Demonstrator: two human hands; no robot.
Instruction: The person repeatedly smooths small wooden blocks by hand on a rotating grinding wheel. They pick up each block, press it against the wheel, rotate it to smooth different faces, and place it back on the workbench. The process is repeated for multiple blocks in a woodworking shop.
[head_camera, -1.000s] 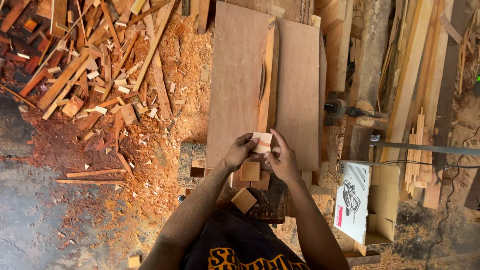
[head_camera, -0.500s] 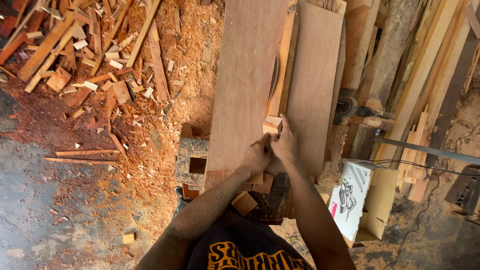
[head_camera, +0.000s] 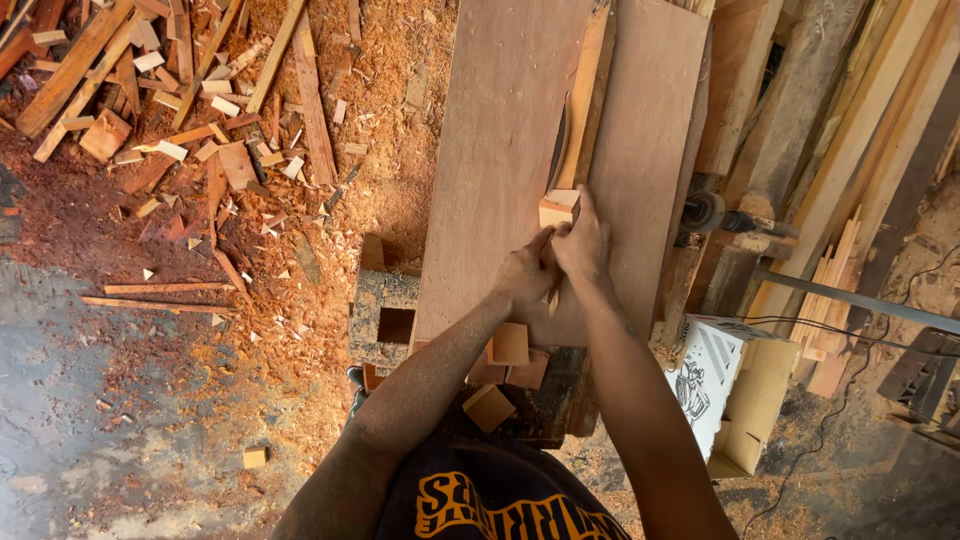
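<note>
Both my hands grip a small pale wood block (head_camera: 556, 208) on a brown table-saw top (head_camera: 500, 150). My left hand (head_camera: 524, 275) holds it from the near left. My right hand (head_camera: 583, 240) covers its right side, fingers on top. The block sits just at the near end of the thin saw blade (head_camera: 556, 150) in the table's slot, beside a long wooden fence strip (head_camera: 592, 90). The block's underside is hidden by my fingers.
Several small cut wood squares (head_camera: 508, 345) lie on a dark stand below the table's near edge. Sawdust and scrap sticks (head_camera: 200, 110) cover the floor at left. Long planks (head_camera: 850, 150) lean at right, with a white cardboard box (head_camera: 715, 380) and cables.
My hands moved the block forward along the table, from the near edge up to the blade. The camera view shifted closer.
</note>
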